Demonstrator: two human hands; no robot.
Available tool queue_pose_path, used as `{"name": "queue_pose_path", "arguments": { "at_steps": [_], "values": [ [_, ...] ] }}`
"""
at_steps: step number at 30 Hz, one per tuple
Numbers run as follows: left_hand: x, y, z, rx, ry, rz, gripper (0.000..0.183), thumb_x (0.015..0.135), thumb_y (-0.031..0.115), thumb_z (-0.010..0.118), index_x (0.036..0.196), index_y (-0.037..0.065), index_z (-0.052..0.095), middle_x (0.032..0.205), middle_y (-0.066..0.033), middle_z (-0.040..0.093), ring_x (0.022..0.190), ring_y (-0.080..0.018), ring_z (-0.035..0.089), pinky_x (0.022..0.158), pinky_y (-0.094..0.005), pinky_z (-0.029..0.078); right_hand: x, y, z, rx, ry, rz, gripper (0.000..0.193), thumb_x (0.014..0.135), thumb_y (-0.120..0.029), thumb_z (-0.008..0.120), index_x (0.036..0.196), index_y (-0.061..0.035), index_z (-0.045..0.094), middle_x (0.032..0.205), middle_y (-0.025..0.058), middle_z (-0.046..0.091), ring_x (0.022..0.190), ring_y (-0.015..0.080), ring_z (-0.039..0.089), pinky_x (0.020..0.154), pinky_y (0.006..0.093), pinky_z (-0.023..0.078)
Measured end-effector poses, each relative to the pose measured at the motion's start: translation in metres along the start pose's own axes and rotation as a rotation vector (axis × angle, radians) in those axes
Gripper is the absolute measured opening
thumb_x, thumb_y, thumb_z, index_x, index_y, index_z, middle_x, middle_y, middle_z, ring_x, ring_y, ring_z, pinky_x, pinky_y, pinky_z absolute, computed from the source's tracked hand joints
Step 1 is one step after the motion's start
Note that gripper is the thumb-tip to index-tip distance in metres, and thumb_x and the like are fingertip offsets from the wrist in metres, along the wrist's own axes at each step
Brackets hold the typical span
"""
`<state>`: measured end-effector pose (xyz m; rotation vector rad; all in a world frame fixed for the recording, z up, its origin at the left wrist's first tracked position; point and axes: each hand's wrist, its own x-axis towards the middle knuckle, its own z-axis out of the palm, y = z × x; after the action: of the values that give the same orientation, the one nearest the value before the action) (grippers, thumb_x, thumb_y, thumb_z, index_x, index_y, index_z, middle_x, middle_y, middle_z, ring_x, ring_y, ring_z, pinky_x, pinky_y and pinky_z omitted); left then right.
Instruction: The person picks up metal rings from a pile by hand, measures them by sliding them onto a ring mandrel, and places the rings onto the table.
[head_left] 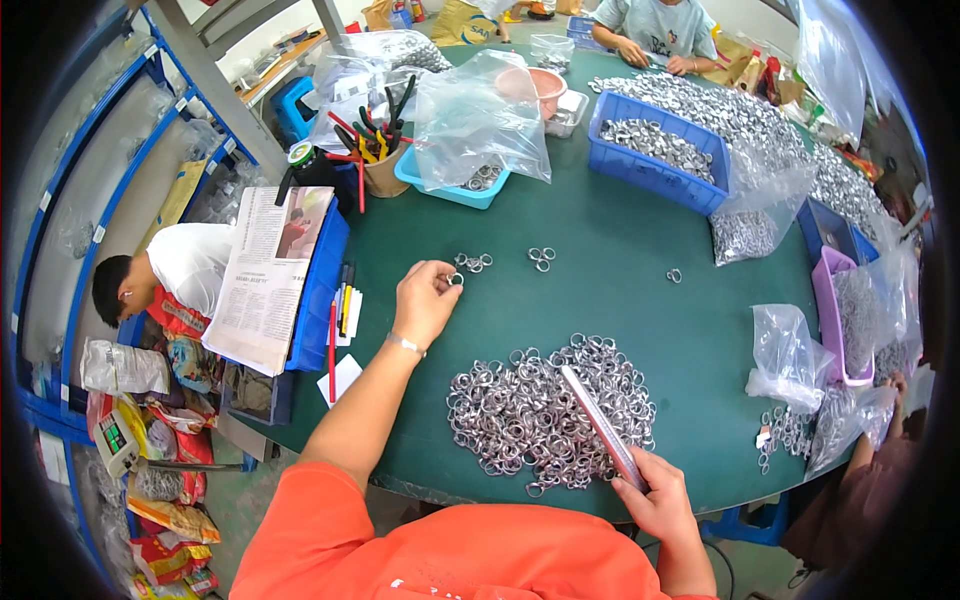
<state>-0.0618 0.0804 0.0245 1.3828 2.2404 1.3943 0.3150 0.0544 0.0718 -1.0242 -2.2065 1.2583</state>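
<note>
My left hand point(428, 300) is closed, pinching a silver ring point(455, 280) in its fingertips above the green table. Just beyond it lie a small cluster of rings point(474, 263) and another little group point(541, 259) to the right. My right hand point(657, 492) grips the lower end of a silver ring sizing stick point(603, 424) with marks along its length. The stick slants up and left, its far end over a large heap of rings point(520, 410) in front of me. No ring is visible on the stick.
Newspaper covers a blue bin point(325, 290) at the left. Behind stand a pot of pliers point(380, 175), a light-blue tray point(460, 190) under a plastic bag, and a blue crate point(655, 150) of rings. A pink basket point(828, 310) stands right. Other people work around the table.
</note>
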Motion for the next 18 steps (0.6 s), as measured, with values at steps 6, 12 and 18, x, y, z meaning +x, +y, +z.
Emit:
{"name": "queue_pose_path", "arguments": {
  "at_steps": [6, 12, 18],
  "values": [
    [0.032, -0.036, 0.011, 0.147, -0.054, 0.062, 0.025, 0.064, -0.002, 0.067, 0.088, 0.001, 0.061, 0.078, -0.0111, 0.057, 0.066, -0.023, 0.06, 0.063, -0.0312, 0.05, -0.005, -0.002, 0.002, 0.005, 0.085, 0.045, 0.038, 0.07, -0.002, 0.065, 0.107, 0.001, 0.055, 0.071, 0.0114, 0.054, 0.059, 0.0188, 0.052, 0.054, 0.0281, 0.043],
    [0.003, 0.013, 0.014, 0.037, -0.304, 0.121, 0.009, 0.071, 0.006, 0.066, 0.078, 0.002, 0.061, 0.074, -0.0078, 0.055, 0.064, -0.018, 0.057, 0.059, -0.027, 0.046, -0.004, 0.008, 0.003, -0.015, 0.109, 0.074, 0.037, 0.07, -0.002, 0.065, 0.106, 0.0014, 0.055, 0.077, 0.0117, 0.057, 0.063, 0.0176, 0.054, 0.057, 0.0265, 0.044],
    [-0.036, 0.02, 0.031, 0.128, -0.684, 0.301, 0.009, 0.071, 0.004, 0.064, 0.079, 0.003, 0.062, 0.079, -0.009, 0.056, 0.07, -0.0222, 0.057, 0.066, -0.0301, 0.047, 0.003, 0.0, 0.006, 0.051, 0.065, 0.086, 0.038, 0.068, -0.001, 0.066, 0.104, 0.0032, 0.055, 0.077, 0.0089, 0.056, 0.063, 0.0137, 0.051, 0.057, 0.0252, 0.042]
  ]
}}
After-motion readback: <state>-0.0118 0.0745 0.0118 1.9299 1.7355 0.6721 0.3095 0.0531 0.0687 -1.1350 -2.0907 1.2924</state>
